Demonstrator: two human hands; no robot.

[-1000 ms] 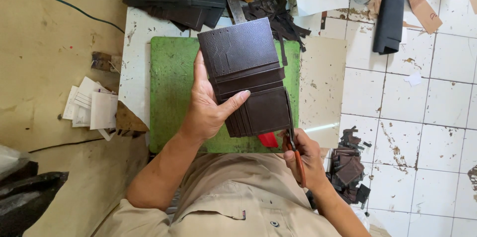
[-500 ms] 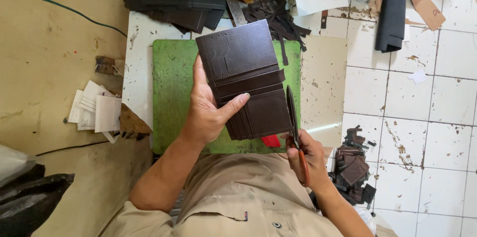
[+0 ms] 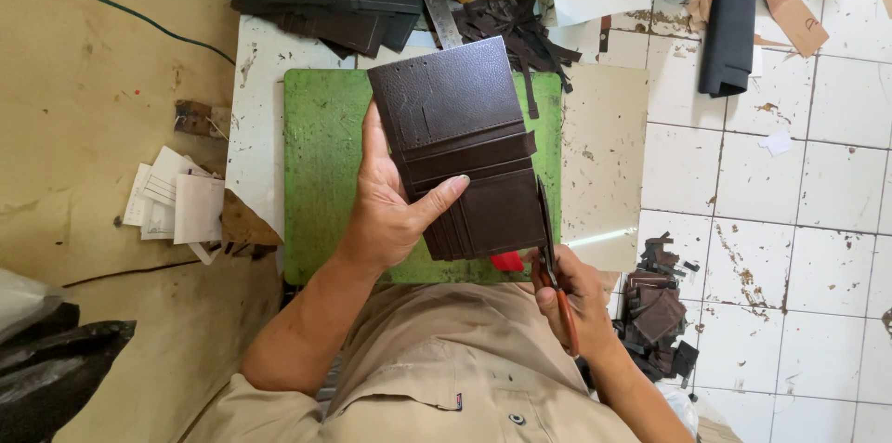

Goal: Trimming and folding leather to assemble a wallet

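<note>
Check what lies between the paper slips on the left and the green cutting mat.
In the head view, between the paper slips and the green cutting mat: a brown leather scrap and white tile.

Bright, even daylight is seen throughout; shadows are soft. A glare streak is cast at four o'clock. Focus is sharp, with edges slightly bent.

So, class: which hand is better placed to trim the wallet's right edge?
The right hand: it holds the scissors, blades along the wallet edge. The left hand is busy holding the wallet.
</note>
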